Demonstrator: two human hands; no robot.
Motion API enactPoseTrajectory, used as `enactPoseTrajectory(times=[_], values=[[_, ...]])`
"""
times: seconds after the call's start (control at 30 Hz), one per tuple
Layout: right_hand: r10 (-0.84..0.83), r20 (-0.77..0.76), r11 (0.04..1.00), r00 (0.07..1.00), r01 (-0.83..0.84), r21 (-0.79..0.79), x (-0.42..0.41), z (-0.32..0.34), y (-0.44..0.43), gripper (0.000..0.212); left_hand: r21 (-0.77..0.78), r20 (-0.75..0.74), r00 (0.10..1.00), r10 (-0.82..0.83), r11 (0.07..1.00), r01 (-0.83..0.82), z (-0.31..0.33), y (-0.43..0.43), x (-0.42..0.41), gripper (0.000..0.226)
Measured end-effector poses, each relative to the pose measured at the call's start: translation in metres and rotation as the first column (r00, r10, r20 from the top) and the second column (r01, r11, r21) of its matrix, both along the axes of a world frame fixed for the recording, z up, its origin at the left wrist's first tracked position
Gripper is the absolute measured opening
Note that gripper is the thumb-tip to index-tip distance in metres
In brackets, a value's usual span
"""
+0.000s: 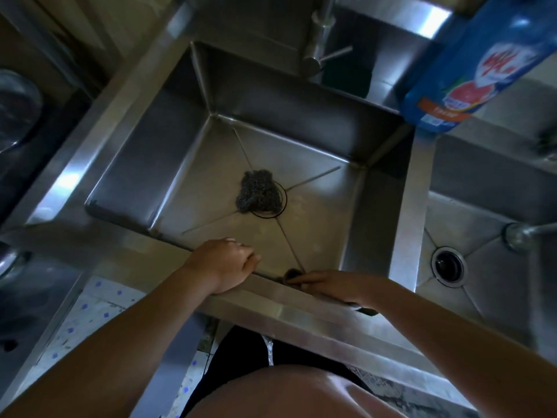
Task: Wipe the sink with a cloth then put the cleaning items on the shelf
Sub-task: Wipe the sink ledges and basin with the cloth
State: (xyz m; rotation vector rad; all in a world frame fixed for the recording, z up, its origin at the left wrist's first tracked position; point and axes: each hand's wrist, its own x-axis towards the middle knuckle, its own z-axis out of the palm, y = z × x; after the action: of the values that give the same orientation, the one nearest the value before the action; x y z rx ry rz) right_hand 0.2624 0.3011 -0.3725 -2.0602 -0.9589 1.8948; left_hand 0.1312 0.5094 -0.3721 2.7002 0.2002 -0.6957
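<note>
A: What fills the middle of the frame?

B: The steel sink [286, 312]. Its neighbour, a second basin [482, 206], sits at the right edge, well apart from the work.

A: And the blue thing at the upper right?

B: A dish-detergent bottle [470, 64], blurred and close to the camera. I judge it to be one of the items bound for the shelf, but no shelf is in view. The faucet [322, 28] at top centre hangs over the back wall, clear of both hands.

A: The hands?

B: The left hand [224, 263], lower centre, has its fingers curled over the sink's front rim, most likely to brace the body. The right hand [334, 289], just right of it, lies stretched out flat and presses down, gripping nothing that I can see.

A: Pressing on what?

B: The cloth [291, 275], dark and mostly hidden under that palm, on the front rim. It looks placed to wipe along the edge.

A: Anything in the way?

B: A steel-wool scourer [257, 191] lies on the basin floor in mid-frame, partly covering the drain. It would need lifting out before the floor could be wiped fully.
</note>
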Motion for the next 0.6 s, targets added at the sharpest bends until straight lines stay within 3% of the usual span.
enactPoseTrajectory(times=[0.2, 0.33, 0.47, 0.53, 0.6], values=[[-0.062, 0.092, 0.998, 0.994, 0.059, 0.034, -0.001, 0.021, 0.001, 0.032, -0.096, 0.046, 0.99, 0.133, 0.987, -0.128, 0.011, 0.0, -0.003, 0.031], [-0.336, 0.042, 0.936, 0.941, 0.328, 0.127, -0.006, 0.046, 0.009, 0.03, -0.162, 0.118, 0.963, 0.243, 0.961, -0.223, 0.024, -0.001, -0.006, 0.027], [-0.7, -0.114, 0.659, 0.705, 0.699, 0.277, -0.011, 0.065, 0.016, 0.024, -0.26, 0.181, 0.913, 0.367, 0.913, -0.315, 0.043, 0.001, -0.008, 0.025], [-0.797, -0.253, 0.473, 0.549, 0.827, 0.304, -0.013, 0.074, 0.023, 0.023, -0.315, 0.204, 0.885, 0.419, 0.884, -0.346, 0.055, 0.007, -0.009, 0.018], [-0.812, -0.355, 0.363, 0.463, 0.877, 0.314, -0.013, 0.085, 0.029, 0.024, -0.369, 0.224, 0.854, 0.47, 0.852, -0.372, 0.069, 0.014, -0.008, 0.013]])
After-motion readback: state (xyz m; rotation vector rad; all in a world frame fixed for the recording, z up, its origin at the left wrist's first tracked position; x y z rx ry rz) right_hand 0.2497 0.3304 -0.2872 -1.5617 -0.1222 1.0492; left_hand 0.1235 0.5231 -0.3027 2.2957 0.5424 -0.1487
